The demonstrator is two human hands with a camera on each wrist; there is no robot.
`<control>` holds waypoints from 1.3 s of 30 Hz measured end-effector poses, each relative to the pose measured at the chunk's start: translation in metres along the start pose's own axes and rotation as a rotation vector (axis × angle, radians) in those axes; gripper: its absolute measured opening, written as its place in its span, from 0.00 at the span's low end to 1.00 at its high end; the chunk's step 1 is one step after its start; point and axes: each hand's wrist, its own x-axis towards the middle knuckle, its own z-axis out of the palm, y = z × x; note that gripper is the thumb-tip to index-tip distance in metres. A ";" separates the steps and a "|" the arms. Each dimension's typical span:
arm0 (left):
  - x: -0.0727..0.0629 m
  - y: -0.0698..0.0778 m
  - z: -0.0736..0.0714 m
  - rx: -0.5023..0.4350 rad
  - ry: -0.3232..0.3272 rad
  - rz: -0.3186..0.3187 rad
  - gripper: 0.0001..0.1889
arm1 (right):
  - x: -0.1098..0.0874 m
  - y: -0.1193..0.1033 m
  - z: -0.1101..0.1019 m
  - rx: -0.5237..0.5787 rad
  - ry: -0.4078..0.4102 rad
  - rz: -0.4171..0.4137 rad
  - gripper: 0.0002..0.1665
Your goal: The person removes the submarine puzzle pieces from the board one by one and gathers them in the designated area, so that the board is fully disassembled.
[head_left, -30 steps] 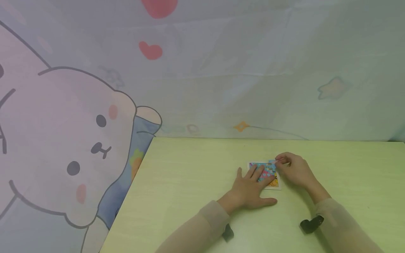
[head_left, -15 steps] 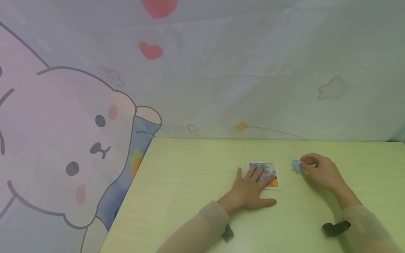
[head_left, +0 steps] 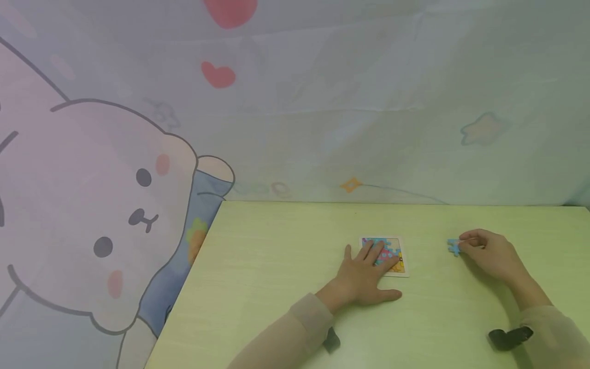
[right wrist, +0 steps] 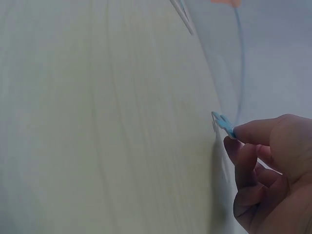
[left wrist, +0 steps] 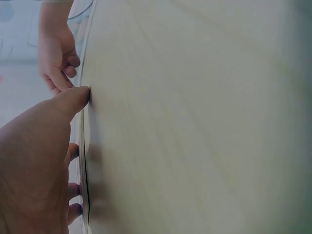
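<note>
A small square jigsaw puzzle [head_left: 386, 256] in a pale frame lies on the table, with a gap in its upper right showing the bare backing. My left hand [head_left: 364, 279] rests flat across it with fingers spread, covering its left part. To the right of the puzzle, my right hand [head_left: 493, 256] pinches a light blue puzzle piece [head_left: 454, 246] between thumb and finger. In the right wrist view that piece [right wrist: 224, 125] is seen nearly edge-on, its lower end close to the table top. The left wrist view shows my left thumb [left wrist: 75, 100] stretched out over the table.
The light yellow-green table [head_left: 258, 246] runs back to a printed cloth backdrop [head_left: 322, 102]. A large cartoon bear [head_left: 101, 205] on the cloth fills the left side. A dark wrist device [head_left: 509, 338] sits by the right sleeve.
My right hand has lifted the blue piece from the puzzle's upper right corner and carried it to the right, uncovering the gap there. The left hand has stayed in place.
</note>
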 end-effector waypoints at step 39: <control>-0.013 -0.005 0.009 0.011 0.046 0.014 0.45 | -0.003 -0.056 0.033 0.011 -0.005 -0.028 0.23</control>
